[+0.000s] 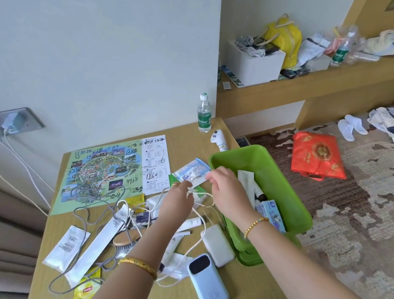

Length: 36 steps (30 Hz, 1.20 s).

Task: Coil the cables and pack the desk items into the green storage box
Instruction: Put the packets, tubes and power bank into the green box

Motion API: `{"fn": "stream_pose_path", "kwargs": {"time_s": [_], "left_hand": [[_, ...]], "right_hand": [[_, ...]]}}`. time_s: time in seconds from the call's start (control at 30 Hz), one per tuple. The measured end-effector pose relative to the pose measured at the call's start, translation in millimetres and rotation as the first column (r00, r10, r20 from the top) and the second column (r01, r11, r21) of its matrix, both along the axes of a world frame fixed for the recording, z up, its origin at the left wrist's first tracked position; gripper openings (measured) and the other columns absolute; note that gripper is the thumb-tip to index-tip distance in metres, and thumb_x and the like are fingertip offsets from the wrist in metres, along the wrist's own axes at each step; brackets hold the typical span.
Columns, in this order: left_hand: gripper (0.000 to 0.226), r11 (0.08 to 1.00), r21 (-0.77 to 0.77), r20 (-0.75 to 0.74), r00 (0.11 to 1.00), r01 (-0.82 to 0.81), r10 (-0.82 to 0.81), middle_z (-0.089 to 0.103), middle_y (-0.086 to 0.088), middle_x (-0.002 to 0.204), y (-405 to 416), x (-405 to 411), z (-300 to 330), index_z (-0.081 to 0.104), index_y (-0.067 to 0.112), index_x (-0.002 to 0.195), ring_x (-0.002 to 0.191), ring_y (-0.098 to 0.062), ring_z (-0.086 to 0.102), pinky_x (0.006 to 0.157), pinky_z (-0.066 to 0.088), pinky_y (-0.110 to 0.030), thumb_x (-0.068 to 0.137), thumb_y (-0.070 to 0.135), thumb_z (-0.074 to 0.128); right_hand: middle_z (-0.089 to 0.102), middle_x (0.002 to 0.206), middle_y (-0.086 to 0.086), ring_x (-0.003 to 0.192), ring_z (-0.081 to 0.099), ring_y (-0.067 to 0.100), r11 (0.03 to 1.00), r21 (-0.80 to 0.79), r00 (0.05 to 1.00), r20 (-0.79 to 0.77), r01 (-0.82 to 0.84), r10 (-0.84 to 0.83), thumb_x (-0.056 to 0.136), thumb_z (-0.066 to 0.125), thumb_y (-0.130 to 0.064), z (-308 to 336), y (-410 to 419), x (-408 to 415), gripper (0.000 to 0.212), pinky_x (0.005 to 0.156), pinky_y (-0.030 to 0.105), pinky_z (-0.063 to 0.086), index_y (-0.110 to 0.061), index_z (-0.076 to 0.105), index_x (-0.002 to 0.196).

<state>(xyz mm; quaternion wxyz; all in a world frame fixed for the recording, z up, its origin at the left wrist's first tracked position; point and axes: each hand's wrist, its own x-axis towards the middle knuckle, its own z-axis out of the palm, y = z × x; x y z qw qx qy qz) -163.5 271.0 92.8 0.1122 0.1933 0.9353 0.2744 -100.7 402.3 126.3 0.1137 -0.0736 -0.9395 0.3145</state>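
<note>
Forearms are reaching in from the bottom edge, over a blue power bank (208,283) on the surface (246,290).

Head view: left hand (178,202) and right hand (225,189) are meeting above the clutter, fingers of both pinching a white cable (200,238) between them. Its slack is trailing down towards the white charger (217,245). Grey cable (78,215) is lying loose to the left. Green box (287,189) is sitting at the surface's right edge, already holding a few items.

Judgement: coiling is just beginning. Better to be keeping loops even, drawing slack clear of the other items, then securing the tail before boxing.
</note>
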Motion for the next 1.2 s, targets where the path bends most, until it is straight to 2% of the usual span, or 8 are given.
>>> {"fn": "stream_pose_path", "kwargs": {"time_s": [0.1,0.23,0.4,0.57,0.8,0.93,1.07,1.2], "left_hand": [[0.026,0.996,-0.091,0.099,0.995,-0.009,0.018,0.062,-0.007,0.111,-36.5,3.8,-19.1,0.056,0.013,0.114,0.095,-0.024,0.061,0.079,0.048,-0.031,0.09,0.014,0.045],[0.028,0.967,-0.244,0.234,0.972,0.07,-0.011,0.063,-0.003,0.115,-79.7,18.7,-47.6,0.058,0.016,0.115,0.103,-0.02,0.059,0.08,0.044,-0.026,0.089,0.017,0.048],[0.034,0.891,-0.415,0.3,0.952,0.183,-0.055,0.055,-0.001,0.127,-111.4,39.3,-75.7,0.048,0.018,0.126,0.115,-0.021,0.053,0.094,0.045,-0.033,0.093,0.026,0.049],[0.039,0.846,-0.489,0.324,0.945,0.212,-0.05,0.052,-0.002,0.123,-111.9,50.6,-93.6,0.049,0.017,0.123,0.113,-0.021,0.052,0.089,0.047,-0.035,0.09,0.037,0.053],[0.025,0.874,-0.47,0.367,0.927,0.12,0.07,0.057,-0.004,0.113,-101.7,44.5,-102.6,0.052,0.012,0.11,0.103,-0.021,0.057,0.074,0.042,-0.028,0.091,0.028,0.048],[0.031,0.893,-0.441,0.421,0.9,0.093,0.115,0.06,-0.007,0.11,-102.1,34.9,-100.1,0.044,0.01,0.112,0.102,-0.025,0.058,0.073,0.042,-0.029,0.091,0.032,0.051],[0.035,0.854,-0.49,0.431,0.9,0.174,0.064,0.057,-0.006,0.114,-100.4,38.3,-103.6,0.047,0.011,0.114,0.106,-0.024,0.056,0.081,0.045,-0.031,0.088,0.033,0.057],[0.023,0.902,-0.416,0.483,0.869,0.118,0.109,0.058,-0.007,0.094,-97.6,44.0,-99.1,0.051,0.012,0.095,0.099,-0.025,0.06,0.073,0.042,-0.03,0.094,0.033,0.04]], "right_hand": [[0.055,0.11,0.001,0.1,0.056,0.018,0.993,0.018,0.993,-0.029,-0.115,0.116,0.092,0.041,-0.004,-7.0,-37.0,3.3,0.023,0.075,0.033,0.049,-0.012,0.058,0.106],[0.055,0.116,0.003,0.101,0.054,0.022,0.972,0.074,0.947,0.254,-0.224,0.199,0.095,0.038,-0.008,-44.3,-72.4,12.3,0.026,0.08,0.036,0.047,-0.014,0.055,0.113],[0.045,0.129,0.008,0.118,0.044,0.025,0.928,0.075,0.797,0.54,-0.365,0.27,0.091,0.037,0.001,-98.0,-88.1,25.4,0.04,0.093,0.037,0.044,-0.01,0.045,0.129],[0.04,0.137,0.005,0.124,0.037,0.025,0.893,0.221,0.796,0.568,-0.391,0.208,0.085,0.043,0.005,-128.2,-89.6,18.8,0.053,0.102,0.036,0.034,-0.014,0.039,0.134],[0.047,0.128,0.006,0.118,0.043,0.025,0.863,0.334,0.79,0.602,-0.379,0.114,0.089,0.046,-0.003,-141.8,-94.3,9.6,0.038,0.098,0.036,0.035,-0.013,0.043,0.125],[0.049,0.13,0.008,0.12,0.044,0.025,0.864,0.351,0.78,0.621,-0.361,0.074,0.093,0.045,-0.007,-143.0,-95.6,7.6,0.032,0.098,0.034,0.037,-0.01,0.043,0.125],[0.052,0.128,0.01,0.119,0.047,0.027,0.861,0.352,0.751,0.658,-0.367,0.051,0.091,0.045,-0.004,-140.4,-97.2,5.6,0.033,0.099,0.036,0.037,-0.007,0.045,0.124],[0.063,0.114,0.011,0.105,0.059,0.026,0.905,0.281,0.755,0.653,-0.32,0.064,0.09,0.047,-0.005,-132.4,-98.0,8.3,0.033,0.09,0.037,0.041,-0.008,0.044,0.122]]}}
